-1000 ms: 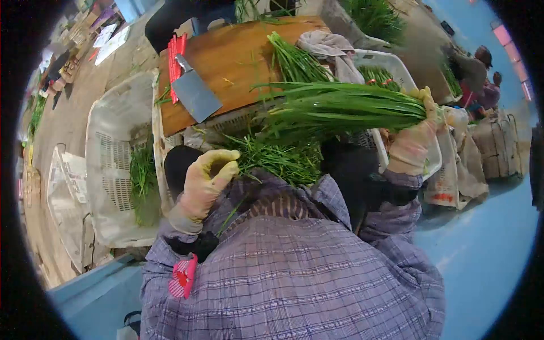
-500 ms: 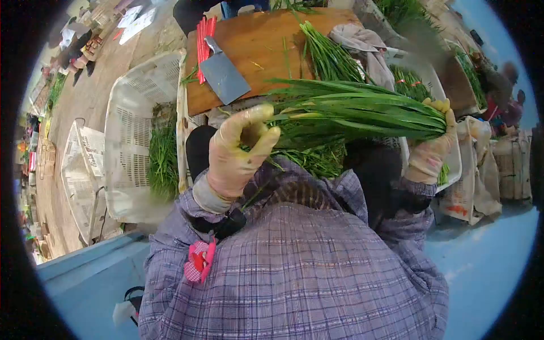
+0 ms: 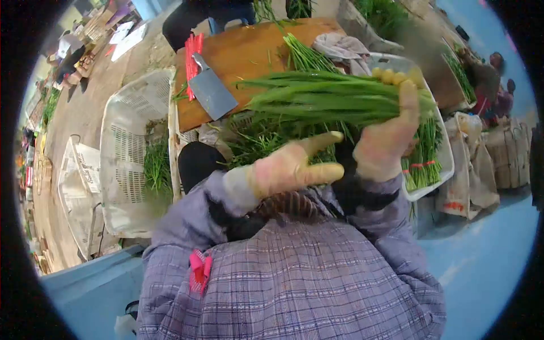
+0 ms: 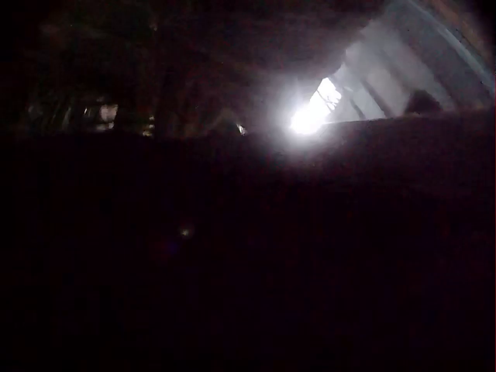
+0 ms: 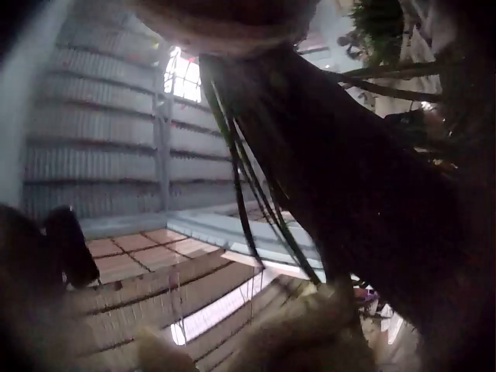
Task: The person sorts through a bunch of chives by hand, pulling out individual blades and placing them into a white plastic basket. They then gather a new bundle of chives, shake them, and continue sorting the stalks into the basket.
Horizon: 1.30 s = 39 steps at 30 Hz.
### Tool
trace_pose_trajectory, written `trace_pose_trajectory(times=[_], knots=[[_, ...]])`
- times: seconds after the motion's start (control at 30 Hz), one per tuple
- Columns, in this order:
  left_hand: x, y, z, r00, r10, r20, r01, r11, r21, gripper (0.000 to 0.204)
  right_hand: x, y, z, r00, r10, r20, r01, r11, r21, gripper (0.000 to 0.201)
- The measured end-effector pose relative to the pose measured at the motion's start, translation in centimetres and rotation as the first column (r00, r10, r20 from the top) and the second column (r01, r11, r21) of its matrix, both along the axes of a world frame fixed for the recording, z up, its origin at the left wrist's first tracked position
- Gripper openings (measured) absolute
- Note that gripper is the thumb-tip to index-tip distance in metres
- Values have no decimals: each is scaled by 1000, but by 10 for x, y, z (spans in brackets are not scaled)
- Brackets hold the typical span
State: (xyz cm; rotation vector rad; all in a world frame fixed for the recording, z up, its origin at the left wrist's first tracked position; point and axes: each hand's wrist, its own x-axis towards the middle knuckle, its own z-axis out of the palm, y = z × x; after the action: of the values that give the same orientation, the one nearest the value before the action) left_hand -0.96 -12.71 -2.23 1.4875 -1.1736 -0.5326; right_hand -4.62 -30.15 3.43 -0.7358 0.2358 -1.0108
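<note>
My gloved right hand [image 3: 391,136] grips a thick bunch of long green chives [image 3: 317,99] near its right end, and the leaves stretch out to the left. Below the bunch, my gloved left hand [image 3: 292,170] holds nothing; its thumb and fingers are spread apart and point right. Loose green leaves [image 3: 255,136] lie in a heap between the knees, partly behind the left hand. In the right wrist view the bunch [image 5: 333,147] is a dark shape with a few thin leaves hanging off it. The left wrist view is almost wholly dark.
Ahead, a wooden board [image 3: 249,54] bears a cleaver [image 3: 212,93], red strips [image 3: 194,56], another bunch of chives [image 3: 306,54] and a crumpled cloth [image 3: 343,45]. A white crate [image 3: 122,153] with greens stands left. Tied bundles [image 3: 419,167] sit in a crate at right.
The right hand has turned and come inward to the left with the chives. My left hand has moved right, from beside the leaf tips to below the bunch.
</note>
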Motion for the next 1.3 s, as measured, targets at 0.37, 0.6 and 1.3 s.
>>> trace_pose_trajectory(times=[0.37, 0.6, 1.3], knots=[[14, 13, 20, 307, -359, -881, -263, 858, -441, 51, -16, 49, -47, 948, 249, -196, -187, -60, -980, 71], [28, 82, -13, 608, 149, -780, -286, 957, -40, 49, -30, 53, -60, 883, 321, -342, -235, -328, -915, 65], [7, 130, -32, 678, 133, -723, 38, 976, 215, 74, -33, 25, -24, 938, 192, -288, -334, 286, -898, 27]])
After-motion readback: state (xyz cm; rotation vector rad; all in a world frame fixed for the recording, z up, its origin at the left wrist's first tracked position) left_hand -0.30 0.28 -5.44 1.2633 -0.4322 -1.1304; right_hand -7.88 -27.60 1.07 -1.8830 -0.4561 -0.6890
